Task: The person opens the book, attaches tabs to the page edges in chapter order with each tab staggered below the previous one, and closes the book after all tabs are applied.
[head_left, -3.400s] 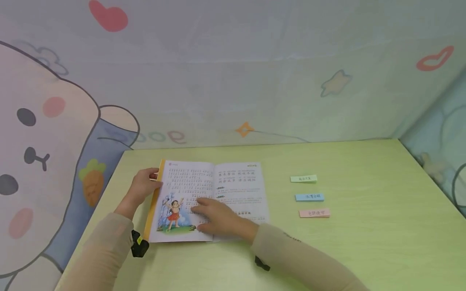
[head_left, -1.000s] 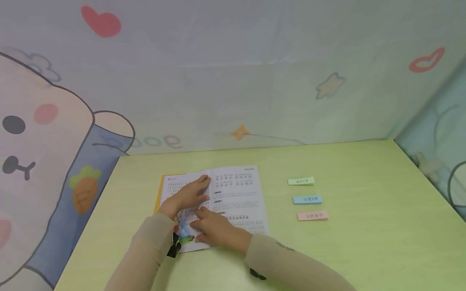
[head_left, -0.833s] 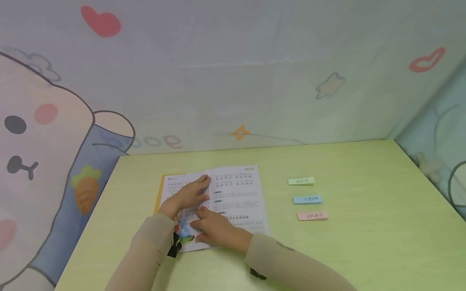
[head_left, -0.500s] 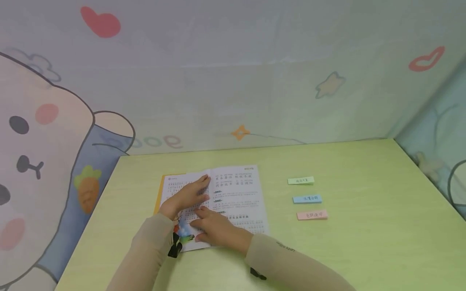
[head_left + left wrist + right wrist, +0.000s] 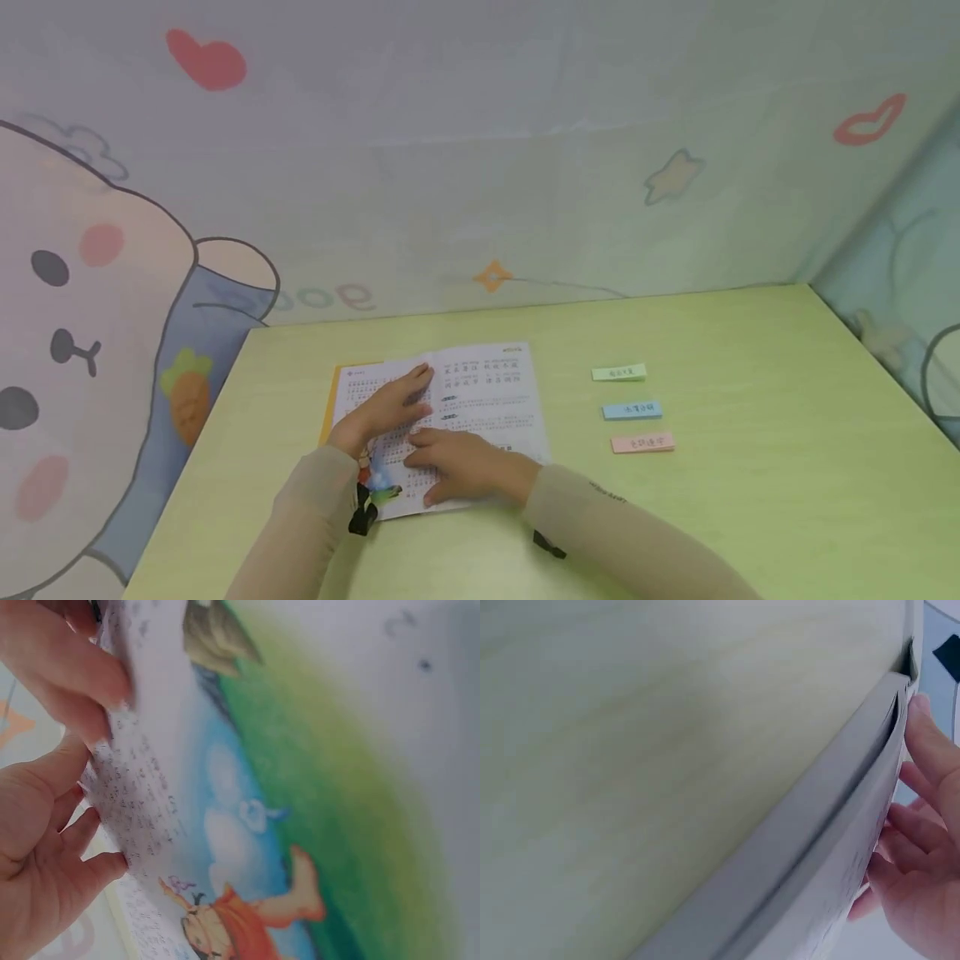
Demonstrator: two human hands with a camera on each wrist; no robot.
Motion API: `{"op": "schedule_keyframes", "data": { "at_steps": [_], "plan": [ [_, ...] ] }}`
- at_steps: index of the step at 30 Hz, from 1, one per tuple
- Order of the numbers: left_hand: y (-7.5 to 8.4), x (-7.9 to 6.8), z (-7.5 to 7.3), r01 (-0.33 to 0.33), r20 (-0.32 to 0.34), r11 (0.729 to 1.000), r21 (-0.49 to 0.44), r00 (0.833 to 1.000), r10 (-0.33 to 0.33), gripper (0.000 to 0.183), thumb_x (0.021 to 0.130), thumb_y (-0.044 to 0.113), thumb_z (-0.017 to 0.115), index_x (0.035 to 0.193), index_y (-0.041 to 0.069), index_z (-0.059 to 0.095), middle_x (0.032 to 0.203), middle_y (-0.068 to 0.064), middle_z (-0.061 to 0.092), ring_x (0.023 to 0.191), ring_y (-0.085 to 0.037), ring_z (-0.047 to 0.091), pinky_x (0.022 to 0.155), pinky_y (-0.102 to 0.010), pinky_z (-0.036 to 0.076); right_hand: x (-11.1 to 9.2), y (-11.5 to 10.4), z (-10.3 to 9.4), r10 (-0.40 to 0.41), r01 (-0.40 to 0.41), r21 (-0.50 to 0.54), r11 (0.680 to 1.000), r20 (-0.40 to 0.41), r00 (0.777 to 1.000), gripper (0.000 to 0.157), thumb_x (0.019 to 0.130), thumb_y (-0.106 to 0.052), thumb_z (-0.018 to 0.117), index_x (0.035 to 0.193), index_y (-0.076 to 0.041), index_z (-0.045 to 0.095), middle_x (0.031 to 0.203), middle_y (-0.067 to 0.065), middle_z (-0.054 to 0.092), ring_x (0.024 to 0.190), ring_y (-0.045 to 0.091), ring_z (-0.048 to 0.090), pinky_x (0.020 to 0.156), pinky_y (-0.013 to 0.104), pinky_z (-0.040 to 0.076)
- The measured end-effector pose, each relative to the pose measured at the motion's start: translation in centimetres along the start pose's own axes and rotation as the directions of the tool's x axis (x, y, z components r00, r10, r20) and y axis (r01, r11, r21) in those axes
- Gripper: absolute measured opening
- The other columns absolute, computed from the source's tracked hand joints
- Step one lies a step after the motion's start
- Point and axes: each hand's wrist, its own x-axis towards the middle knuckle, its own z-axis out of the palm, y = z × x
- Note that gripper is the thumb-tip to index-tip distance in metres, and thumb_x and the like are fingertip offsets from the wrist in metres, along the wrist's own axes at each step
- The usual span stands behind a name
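Note:
An open book with printed text lies on the table, a yellow cover edge showing at its left. My left hand rests on the left page, its extended fingers along the center fold. Just below it, my right hand lies across the lower part of the fold with fingers spread. A picture of a child in red fills much of the left wrist view, partly covered by my left arm in the head view. In the right wrist view, the book's lower page edges stand slightly apart near my right fingers.
Right of the book, three small paper strips with handwriting lie in a column: green, blue and pink. Behind the pale green table hangs a cartoon-printed cloth.
My left hand has gone from the book's left edge to the center fold. In the last half second my right hand has shifted slightly right; the left hand has stayed still.

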Motion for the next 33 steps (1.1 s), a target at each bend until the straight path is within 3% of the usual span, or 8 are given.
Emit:
{"op": "schedule_keyframes", "data": {
  "at_steps": [8, 15, 19, 25, 33],
  "plan": [
    [-0.1, 0.0, 0.5, -0.012, -0.050, 0.999, 0.045, 0.999, 0.014, 0.059, 0.093, 0.013, 0.056, 0.141, -0.008, 0.028, 0.150, -0.024, 0.019, 0.136, -0.040, 0.018, 0.110, -0.051, 0.017, -2.7, 3.0, -0.8, 0.057, -0.057, 0.047, 0.997, -0.004, 0.998, 0.058, 0.081, -0.037, 0.069, 0.132, -0.015, 0.053, 0.146, 0.004, 0.037, 0.134, 0.019, 0.033, 0.109, 0.032, 0.028],
    [0.0, -0.4, 0.6, -0.023, -0.073, 1.000, 0.017, 0.997, 0.024, 0.060, 0.094, 0.022, 0.054, 0.142, -0.005, 0.029, 0.150, -0.023, 0.020, 0.136, -0.041, 0.018, 0.110, -0.051, 0.016, -5.7, 6.1, -1.6, 0.138, -0.136, 0.083, 0.987, -0.022, 0.990, 0.056, 0.084, -0.032, 0.068, 0.133, -0.012, 0.052, 0.145, 0.008, 0.038, 0.135, 0.024, 0.032, 0.109, 0.038, 0.026],
    [0.0, -0.4, 0.7, -0.009, -0.068, 1.000, 0.012, 0.998, 0.010, 0.060, 0.094, 0.019, 0.055, 0.142, -0.005, 0.028, 0.151, -0.022, 0.018, 0.137, -0.039, 0.017, 0.110, -0.050, 0.016, -7.1, 7.7, -1.7, 0.169, -0.163, 0.097, 0.982, -0.055, 0.984, 0.055, 0.083, -0.029, 0.070, 0.132, -0.008, 0.053, 0.144, 0.011, 0.039, 0.134, 0.027, 0.034, 0.108, 0.042, 0.028],
    [-0.4, -0.1, 0.9, 0.022, -0.050, 0.999, 0.035, 0.999, -0.020, 0.060, 0.094, 0.014, 0.055, 0.143, -0.004, 0.027, 0.151, -0.020, 0.017, 0.138, -0.038, 0.016, 0.110, -0.050, 0.016, -8.6, 9.0, -2.0, 0.177, -0.166, 0.123, 0.978, -0.083, 0.981, 0.056, 0.083, -0.028, 0.070, 0.131, -0.005, 0.053, 0.143, 0.014, 0.040, 0.132, 0.031, 0.036, 0.107, 0.044, 0.030],
    [-0.6, -0.1, 0.9, -0.007, -0.063, 1.000, 0.030, 0.998, 0.009, 0.060, 0.093, 0.015, 0.056, 0.142, -0.005, 0.029, 0.151, -0.021, 0.018, 0.138, -0.038, 0.017, 0.110, -0.051, 0.017, -10.0, 10.1, -2.8, 0.155, -0.136, 0.132, 0.982, -0.148, 0.977, 0.050, 0.082, -0.022, 0.071, 0.126, -0.002, 0.057, 0.136, 0.016, 0.048, 0.127, 0.032, 0.043, 0.105, 0.045, 0.033]
  ]
}}
